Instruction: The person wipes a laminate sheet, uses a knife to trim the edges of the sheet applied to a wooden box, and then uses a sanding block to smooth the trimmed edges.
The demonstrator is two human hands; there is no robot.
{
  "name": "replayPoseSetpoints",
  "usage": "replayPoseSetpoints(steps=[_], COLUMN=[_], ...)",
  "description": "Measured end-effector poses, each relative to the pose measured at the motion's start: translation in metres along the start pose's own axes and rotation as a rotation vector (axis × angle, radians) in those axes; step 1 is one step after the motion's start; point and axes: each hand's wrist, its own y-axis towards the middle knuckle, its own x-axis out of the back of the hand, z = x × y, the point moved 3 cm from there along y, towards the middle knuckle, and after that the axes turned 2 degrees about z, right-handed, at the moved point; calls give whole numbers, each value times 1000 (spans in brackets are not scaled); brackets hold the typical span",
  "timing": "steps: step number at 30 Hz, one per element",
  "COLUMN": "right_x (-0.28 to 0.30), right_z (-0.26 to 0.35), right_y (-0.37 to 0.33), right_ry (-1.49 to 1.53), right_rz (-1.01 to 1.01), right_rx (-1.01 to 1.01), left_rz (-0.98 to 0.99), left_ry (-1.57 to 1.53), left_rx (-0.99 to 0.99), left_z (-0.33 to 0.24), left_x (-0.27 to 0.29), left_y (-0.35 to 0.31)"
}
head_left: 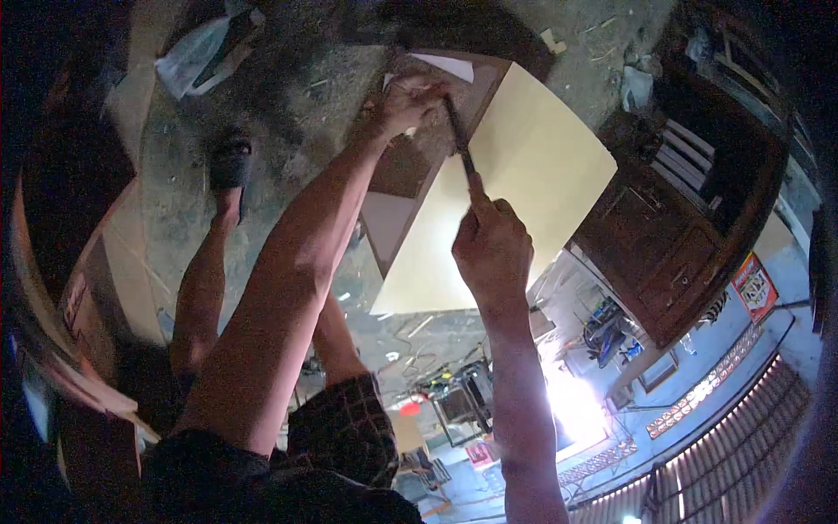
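Left hand (406, 100) pressed flat, right hand (491, 249) seemingly gripping.

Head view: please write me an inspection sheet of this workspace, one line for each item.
Surface: rough, dusty concrete floor.
Job's things: pale board lying partly over a brown panel; dark slim tool, kind unclear, at the board's edge.
Clutter: clear plastic bag; small scraps on the floor.
Grippers: left hand presses on the brown panel; right hand grips the tool.
Cables: nothing seen clearly.
Surroundings: dark wooden cabinet on the right; person's foot in a dark sandal; bright daylight at lower right.
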Motion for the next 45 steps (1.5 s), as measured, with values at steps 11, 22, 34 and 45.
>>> replayPoseSetpoints(steps=[11, 22, 34, 45], right_x=[-11, -3, -32, -70], right_z=[-4, 4, 8, -1], right_y=[-53, -94, -117, -143], right_ry=[34, 221, 206, 202], right_rz=[-21, -174, -113, -108], right_rx=[-53, -61, -85, -23], left_rz=[109, 30, 44, 59], left_ry=[3, 305, 481, 440], left_rx=[-367, -452, -466, -464], left_z=[24, 4, 14, 32], left_x=[-7, -13, -12, -4], left_y=[-24, -74, -95, -120])
